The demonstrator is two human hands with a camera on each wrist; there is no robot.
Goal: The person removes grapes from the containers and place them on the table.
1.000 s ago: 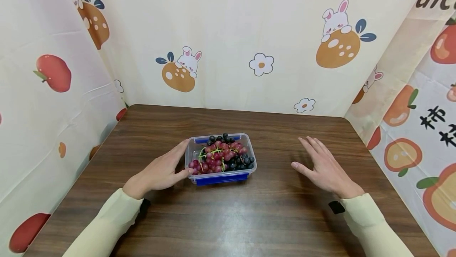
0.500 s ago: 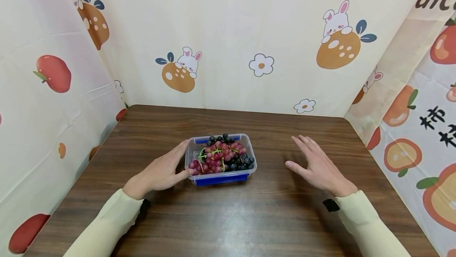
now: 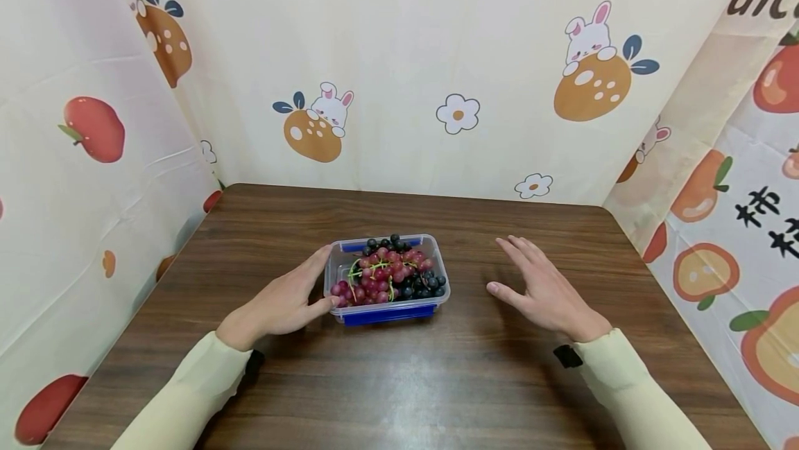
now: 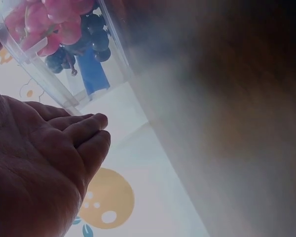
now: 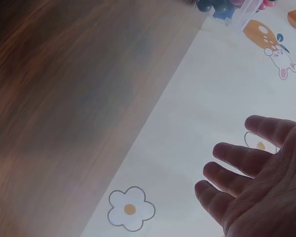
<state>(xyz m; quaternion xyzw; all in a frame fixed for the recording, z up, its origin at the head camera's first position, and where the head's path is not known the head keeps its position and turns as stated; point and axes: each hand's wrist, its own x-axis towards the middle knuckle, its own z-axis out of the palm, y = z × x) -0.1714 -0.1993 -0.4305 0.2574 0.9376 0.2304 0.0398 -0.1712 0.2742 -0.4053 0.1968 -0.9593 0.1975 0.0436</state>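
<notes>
A clear plastic food container (image 3: 389, 313) with blue clips stands on the brown wooden table, its top uncovered. Inside lie red grapes (image 3: 374, 288) on green stems and black grapes (image 3: 431, 283). My left hand (image 3: 281, 301) rests at the container's left end, thumb at the near corner and fingers along the side. In the left wrist view, the fingers (image 4: 84, 131) extend fairly straight beside the container wall. My right hand (image 3: 546, 290) hovers to the right of the container with spread fingers and holds nothing. Its palm and fingers (image 5: 232, 155) show in the right wrist view.
The wooden table (image 3: 399, 374) reaches back to a cream curtain (image 3: 399, 34) printed with rabbits, fruit and flowers. More printed cloth (image 3: 93, 214) hangs along the left side and the right side. Dark bands sit at both wrists, below pale sleeves.
My right hand has moved left, closer to the container, with its fingers still spread. The left hand and the container of grapes have stayed in place.
</notes>
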